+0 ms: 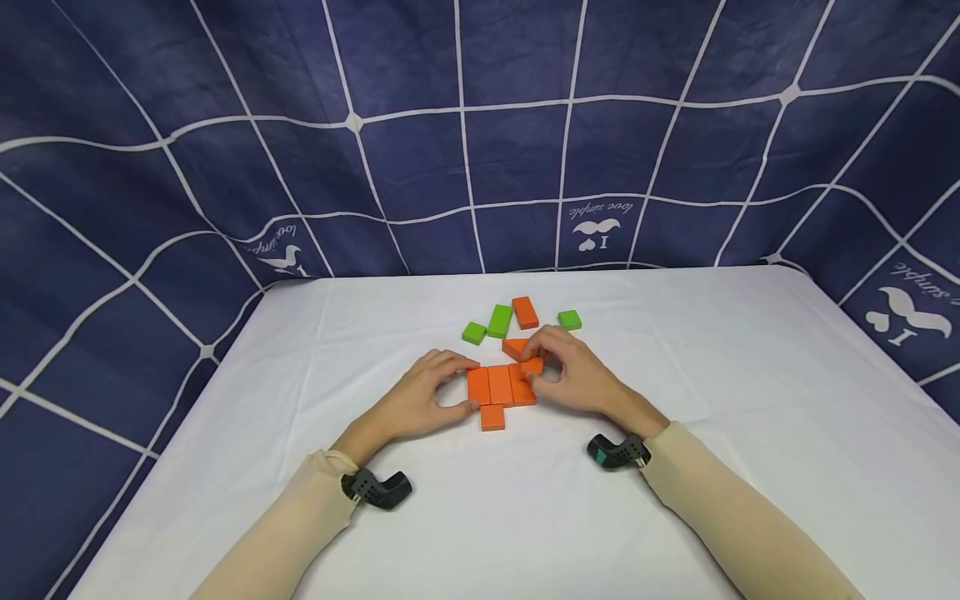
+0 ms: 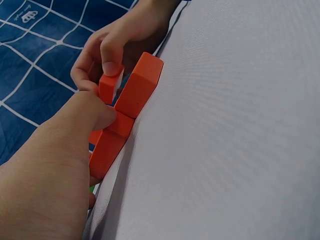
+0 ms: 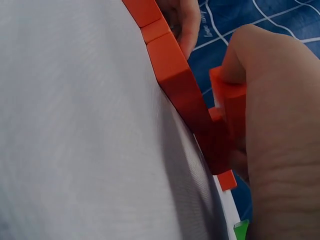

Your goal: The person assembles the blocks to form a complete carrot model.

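Note:
Three orange blocks (image 1: 500, 385) lie side by side in a row on the white cloth. A smaller orange block (image 1: 492, 418) touches the row's near side. My left hand (image 1: 420, 400) holds the leftmost block, thumb at its near corner and fingers at its far corner. Between thumb and fingers, my right hand (image 1: 572, 371) pinches another orange block (image 2: 111, 85) above the right end of the row. The right wrist view also shows this pinched block (image 3: 230, 102), raised over the others. Just behind the row lies one more orange block (image 1: 513, 348), partly hidden by the right hand.
Farther back lie a small green block (image 1: 474, 333), a longer green block (image 1: 500, 321), an orange block (image 1: 525, 312) and another small green block (image 1: 569, 320). A dark blue curtain (image 1: 517, 158) with white lines rises behind the white-covered table (image 1: 540, 533).

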`<action>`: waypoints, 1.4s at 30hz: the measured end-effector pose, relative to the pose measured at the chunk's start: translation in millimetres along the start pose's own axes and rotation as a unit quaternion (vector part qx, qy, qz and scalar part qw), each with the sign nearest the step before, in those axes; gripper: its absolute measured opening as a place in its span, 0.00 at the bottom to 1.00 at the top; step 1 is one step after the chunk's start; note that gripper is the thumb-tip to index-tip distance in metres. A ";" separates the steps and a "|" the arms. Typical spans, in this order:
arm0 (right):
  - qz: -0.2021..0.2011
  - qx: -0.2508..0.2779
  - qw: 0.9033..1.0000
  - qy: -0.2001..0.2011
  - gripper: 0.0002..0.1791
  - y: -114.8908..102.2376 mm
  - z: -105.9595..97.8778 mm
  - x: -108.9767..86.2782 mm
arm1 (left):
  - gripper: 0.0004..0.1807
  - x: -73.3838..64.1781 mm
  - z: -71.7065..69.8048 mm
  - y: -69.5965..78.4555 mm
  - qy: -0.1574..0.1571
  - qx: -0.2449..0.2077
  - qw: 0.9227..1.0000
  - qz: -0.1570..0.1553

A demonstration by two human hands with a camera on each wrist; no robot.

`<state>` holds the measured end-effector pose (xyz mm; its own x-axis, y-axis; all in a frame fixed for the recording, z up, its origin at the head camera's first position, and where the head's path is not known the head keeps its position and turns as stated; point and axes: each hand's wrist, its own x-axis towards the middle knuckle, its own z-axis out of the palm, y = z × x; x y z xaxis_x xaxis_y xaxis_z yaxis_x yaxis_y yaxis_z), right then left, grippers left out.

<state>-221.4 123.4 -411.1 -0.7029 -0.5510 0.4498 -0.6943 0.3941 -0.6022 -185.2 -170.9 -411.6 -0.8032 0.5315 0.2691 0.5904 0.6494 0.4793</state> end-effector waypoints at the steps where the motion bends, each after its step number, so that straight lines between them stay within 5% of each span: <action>1: -0.001 0.002 1.000 -0.007 0.13 0.1 0.1 -0.2 | 0.30 0.1 0.1 -0.2 0.000 0.000 1.000 0.000; 14: -0.017 0.044 0.995 -0.090 0.16 -8.5 6.6 -1.5 | 0.30 0.2 2.8 -0.7 -0.004 -0.007 1.000 -0.008; 26: -0.077 0.034 0.991 -0.106 0.14 -24.6 15.3 -3.5 | 0.30 1.7 1.5 0.6 -0.008 0.000 1.000 -0.006; 42: -0.085 0.042 0.986 -0.136 0.16 -31.7 21.4 -5.3 | 0.30 0.6 0.3 0.7 -0.001 0.002 1.000 -0.002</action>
<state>-192.3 98.1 -408.5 -0.5017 -0.7855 0.3623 -0.7755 0.2228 -0.5908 -185.2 -169.9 -411.4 -0.8052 0.5301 0.2659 0.5877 0.6535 0.4770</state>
